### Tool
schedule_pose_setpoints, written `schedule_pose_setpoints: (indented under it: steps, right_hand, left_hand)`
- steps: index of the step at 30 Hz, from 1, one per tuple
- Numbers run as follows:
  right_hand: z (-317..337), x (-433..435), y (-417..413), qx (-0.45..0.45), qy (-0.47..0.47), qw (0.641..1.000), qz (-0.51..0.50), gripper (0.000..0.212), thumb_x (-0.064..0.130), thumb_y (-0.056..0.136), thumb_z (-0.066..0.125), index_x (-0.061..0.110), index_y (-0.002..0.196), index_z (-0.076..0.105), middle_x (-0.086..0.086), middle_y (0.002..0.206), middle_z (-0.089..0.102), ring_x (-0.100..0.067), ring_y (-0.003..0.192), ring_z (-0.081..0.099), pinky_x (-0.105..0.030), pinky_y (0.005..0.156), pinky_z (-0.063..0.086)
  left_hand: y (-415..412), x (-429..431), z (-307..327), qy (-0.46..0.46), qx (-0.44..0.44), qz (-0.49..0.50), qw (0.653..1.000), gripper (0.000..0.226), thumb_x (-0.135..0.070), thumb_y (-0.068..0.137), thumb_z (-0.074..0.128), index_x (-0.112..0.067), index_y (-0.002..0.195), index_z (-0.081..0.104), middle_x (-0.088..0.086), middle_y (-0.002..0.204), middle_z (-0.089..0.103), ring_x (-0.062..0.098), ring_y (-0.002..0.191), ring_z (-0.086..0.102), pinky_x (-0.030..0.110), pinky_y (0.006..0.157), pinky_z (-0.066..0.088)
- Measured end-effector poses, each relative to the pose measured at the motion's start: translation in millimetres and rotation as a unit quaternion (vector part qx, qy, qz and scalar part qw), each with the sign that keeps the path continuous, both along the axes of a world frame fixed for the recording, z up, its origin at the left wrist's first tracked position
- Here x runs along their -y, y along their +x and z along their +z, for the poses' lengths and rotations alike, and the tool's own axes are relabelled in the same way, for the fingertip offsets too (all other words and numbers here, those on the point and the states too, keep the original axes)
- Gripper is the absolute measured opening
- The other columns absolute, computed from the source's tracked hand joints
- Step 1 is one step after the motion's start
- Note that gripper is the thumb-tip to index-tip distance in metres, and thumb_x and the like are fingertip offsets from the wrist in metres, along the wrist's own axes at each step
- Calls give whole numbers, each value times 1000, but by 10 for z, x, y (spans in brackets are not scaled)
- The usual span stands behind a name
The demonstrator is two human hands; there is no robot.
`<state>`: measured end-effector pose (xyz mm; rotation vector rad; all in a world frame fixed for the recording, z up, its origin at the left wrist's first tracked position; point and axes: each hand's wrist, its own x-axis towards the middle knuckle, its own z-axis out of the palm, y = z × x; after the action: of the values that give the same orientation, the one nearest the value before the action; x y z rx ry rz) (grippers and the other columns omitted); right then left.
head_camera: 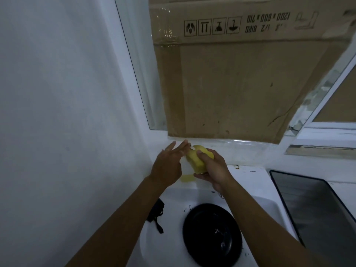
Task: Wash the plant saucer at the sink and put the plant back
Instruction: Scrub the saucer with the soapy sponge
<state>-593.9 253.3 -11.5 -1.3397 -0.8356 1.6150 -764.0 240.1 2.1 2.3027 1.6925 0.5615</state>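
A round black plant saucer [212, 235] lies wet in the white sink basin [161, 245]. Above the back of the sink, my right hand [213, 169] grips a yellow sponge [198, 160] and holds it up in the air. My left hand [169, 164] is beside it with fingers stretched out, fingertips touching the sponge's left edge. A second yellow piece [187, 178] lies on the sink's back ledge under the hands. The plant is not in view.
A large cardboard box [240, 83] stands against the wall behind the sink. A white wall is on the left. A small black strapped object [157, 214] lies on the sink's left rim. A dark flat panel [316, 212] sits to the right.
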Motion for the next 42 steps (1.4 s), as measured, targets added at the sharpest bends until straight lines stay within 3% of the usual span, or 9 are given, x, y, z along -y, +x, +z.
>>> schedule_pose_setpoints:
  steps: [4, 8, 13, 18, 27, 31, 35, 39, 42]
  right_hand:
    - [-34, -21, 19, 0, 2, 1000, 0, 32, 34, 90, 67, 26, 120, 59, -7, 114, 63, -28, 102, 64, -43, 70, 62]
    - [-34, -12, 31, -5, 2, 1000, 0, 24, 34, 89, 68, 29, 112, 60, -6, 112, 63, -27, 101, 63, -41, 67, 61]
    - [-12, -12, 66, -3, 2, 1000, -9, 28, 34, 89, 69, 27, 114, 59, -7, 113, 62, -27, 100, 63, -42, 67, 62]
    - [10, -11, 96, 1, -5, 1000, -5, 35, 33, 90, 68, 24, 121, 56, -9, 116, 61, -29, 102, 62, -42, 68, 61]
    - [-51, -52, 75, 2, -5, 1000, 4, 27, 33, 90, 67, 27, 114, 58, -7, 112, 60, -28, 101, 62, -40, 67, 61]
    - [-44, -34, 101, -4, -4, 1000, 2, 31, 33, 90, 67, 24, 118, 57, -8, 114, 60, -28, 101, 62, -40, 66, 61]
    - [-19, -27, 119, -1, -6, 1000, -3, 34, 33, 90, 68, 23, 121, 56, -9, 116, 60, -29, 101, 62, -42, 68, 61]
    - [-52, -36, 129, -1, -6, 1000, -4, 35, 33, 89, 68, 23, 121, 57, -9, 116, 60, -29, 102, 62, -41, 67, 61]
    - [-59, -49, 107, 0, -3, 1000, 0, 34, 34, 88, 69, 24, 118, 58, -8, 114, 60, -29, 101, 62, -39, 65, 61]
  left_hand:
    - [-36, 5, -58, 8, 15, 7, 1000, 84, 19, 73, 46, -21, 147, 41, -6, 155, 35, 31, 143, 33, 57, 107, 38]
    - [17, 37, -73, 1, 8, 8, 1000, 83, 11, 77, 50, -21, 151, 33, -5, 159, 28, 28, 147, 24, 54, 111, 36]
    - [26, 15, -2, 43, -7, -2, 999, 67, 5, 81, 54, -11, 146, 44, 6, 154, 39, 31, 142, 35, 53, 106, 42]
    - [47, 28, -3, 53, -6, 0, 999, 65, 6, 82, 54, -10, 144, 46, 7, 152, 42, 32, 139, 41, 52, 103, 45]
    - [64, 2, -75, 92, 42, 38, 994, 72, 24, 69, 52, -10, 131, 61, 8, 136, 59, 35, 125, 55, 49, 96, 53]
    - [41, -21, -18, 92, 28, 17, 995, 68, 20, 66, 56, -5, 130, 62, 14, 133, 61, 37, 117, 60, 45, 98, 52]
    - [24, -46, 35, 94, 0, 7, 996, 62, 11, 71, 58, -4, 131, 61, 13, 134, 60, 38, 121, 58, 51, 97, 51]
    - [27, -40, -3, 105, 13, 14, 994, 61, 13, 73, 55, -8, 130, 62, 9, 135, 61, 33, 123, 57, 45, 95, 54]
    - [63, 4, -51, 105, 51, 33, 993, 62, 19, 71, 55, -7, 126, 65, 11, 131, 63, 33, 115, 63, 44, 89, 57]
